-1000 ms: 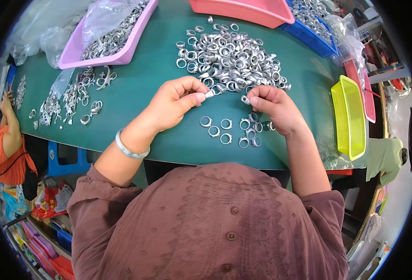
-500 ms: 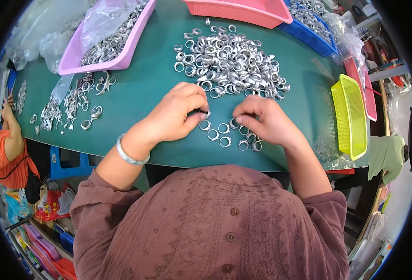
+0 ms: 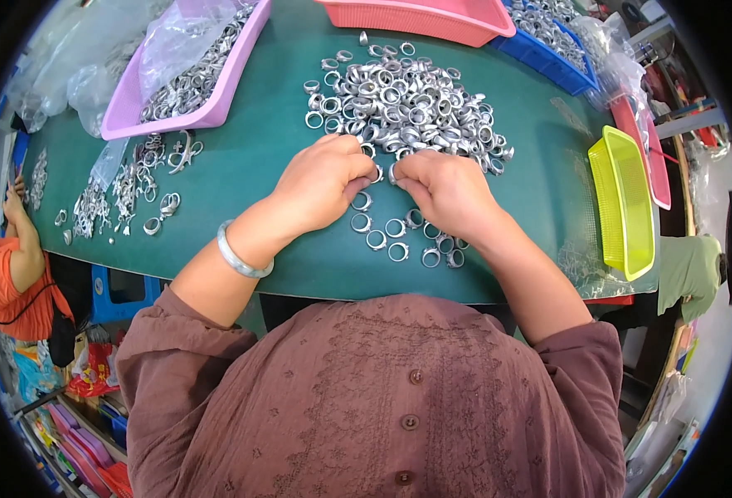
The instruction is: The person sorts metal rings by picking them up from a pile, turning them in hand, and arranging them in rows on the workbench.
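Observation:
A large heap of silver rings (image 3: 415,104) lies on the green table. At its near edge my left hand (image 3: 326,178) pinches a silver ring (image 3: 377,173) between thumb and fingers. Just to the right, my right hand (image 3: 447,189) is closed on another silver ring (image 3: 392,174), mostly covered by the fingertips. The two hands are close together but apart. Between my forearms, nearer to me, several loose rings (image 3: 397,251) are spread in a small group on the table.
A purple basket (image 3: 225,100) of rings and clear plastic stands at the far left, with small charms (image 3: 92,203) nearby. Pink (image 3: 415,15) and blue (image 3: 548,62) baskets line the far side. A yellow-green basket (image 3: 623,203) sits right. Two people (image 3: 9,274) (image 3: 688,274) are at the sides.
Both hands have moved away from me, from the small group of rings to the heap's near edge, and closer together. Each now pinches a ring there.

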Action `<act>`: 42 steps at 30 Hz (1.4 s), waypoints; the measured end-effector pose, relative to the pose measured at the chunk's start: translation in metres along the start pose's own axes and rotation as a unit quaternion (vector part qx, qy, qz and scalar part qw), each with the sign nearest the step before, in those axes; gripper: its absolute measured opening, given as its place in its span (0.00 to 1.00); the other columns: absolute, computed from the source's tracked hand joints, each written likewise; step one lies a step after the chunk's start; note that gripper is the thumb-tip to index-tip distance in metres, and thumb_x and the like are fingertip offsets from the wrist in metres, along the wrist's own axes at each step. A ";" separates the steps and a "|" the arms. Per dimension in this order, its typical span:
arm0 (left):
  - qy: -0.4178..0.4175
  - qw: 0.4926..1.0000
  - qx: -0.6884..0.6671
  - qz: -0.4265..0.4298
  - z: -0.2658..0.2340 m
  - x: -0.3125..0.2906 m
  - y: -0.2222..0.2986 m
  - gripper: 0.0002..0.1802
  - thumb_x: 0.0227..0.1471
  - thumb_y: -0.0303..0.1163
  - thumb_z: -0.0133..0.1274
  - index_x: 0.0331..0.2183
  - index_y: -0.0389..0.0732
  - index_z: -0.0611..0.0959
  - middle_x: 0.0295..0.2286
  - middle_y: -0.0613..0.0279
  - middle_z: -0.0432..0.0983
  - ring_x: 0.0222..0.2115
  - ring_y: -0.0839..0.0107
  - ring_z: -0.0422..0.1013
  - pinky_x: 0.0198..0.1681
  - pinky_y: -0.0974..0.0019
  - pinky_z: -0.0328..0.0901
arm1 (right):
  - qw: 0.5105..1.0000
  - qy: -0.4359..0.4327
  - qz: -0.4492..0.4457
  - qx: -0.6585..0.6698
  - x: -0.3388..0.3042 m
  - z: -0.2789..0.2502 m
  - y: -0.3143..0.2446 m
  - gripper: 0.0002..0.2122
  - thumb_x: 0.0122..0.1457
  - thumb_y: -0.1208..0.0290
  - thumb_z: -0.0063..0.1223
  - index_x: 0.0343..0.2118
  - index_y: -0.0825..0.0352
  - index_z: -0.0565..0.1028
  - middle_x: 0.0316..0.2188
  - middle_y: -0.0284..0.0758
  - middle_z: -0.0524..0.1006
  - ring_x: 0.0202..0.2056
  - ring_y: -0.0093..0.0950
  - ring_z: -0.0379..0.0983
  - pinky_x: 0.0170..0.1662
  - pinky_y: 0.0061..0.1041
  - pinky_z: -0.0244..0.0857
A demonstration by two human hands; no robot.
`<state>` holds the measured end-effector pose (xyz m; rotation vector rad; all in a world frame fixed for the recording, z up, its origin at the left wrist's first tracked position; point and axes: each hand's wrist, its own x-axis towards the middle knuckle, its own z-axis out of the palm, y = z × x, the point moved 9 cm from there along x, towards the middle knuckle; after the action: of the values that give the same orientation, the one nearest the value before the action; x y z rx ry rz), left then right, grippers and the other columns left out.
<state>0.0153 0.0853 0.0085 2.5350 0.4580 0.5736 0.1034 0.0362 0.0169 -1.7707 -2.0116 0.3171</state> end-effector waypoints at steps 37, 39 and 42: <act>0.091 0.991 0.090 0.034 -0.010 0.028 0.016 0.04 0.39 0.26 0.53 0.24 0.40 0.76 0.24 0.62 0.67 0.30 0.61 0.65 0.32 0.61 0.61 | 0.994 -0.023 -0.045 -0.100 -0.018 -0.007 0.004 0.04 0.48 0.71 0.47 0.20 0.62 0.71 0.18 0.34 0.70 0.22 0.35 0.70 0.24 0.32 0.63; 0.087 0.995 0.057 -0.010 -0.011 0.026 0.008 0.02 0.39 0.25 0.52 0.23 0.40 0.76 0.23 0.61 0.67 0.29 0.61 0.65 0.31 0.61 0.61 | 0.994 -0.040 -0.043 -0.090 -0.021 -0.007 0.005 0.03 0.47 0.71 0.49 0.21 0.62 0.72 0.19 0.34 0.70 0.22 0.35 0.70 0.25 0.32 0.64; 0.072 0.995 0.057 -0.027 -0.010 0.024 0.006 0.02 0.40 0.26 0.51 0.22 0.40 0.76 0.22 0.61 0.67 0.28 0.60 0.66 0.30 0.61 0.61 | 0.999 0.012 -0.023 -0.039 -0.021 -0.018 0.007 0.03 0.46 0.71 0.50 0.25 0.62 0.72 0.20 0.34 0.71 0.23 0.35 0.70 0.26 0.32 0.64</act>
<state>0.0325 0.0944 0.0271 2.5899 0.6266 0.7311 0.1196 0.0144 0.0257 -1.7625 -2.0700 0.2048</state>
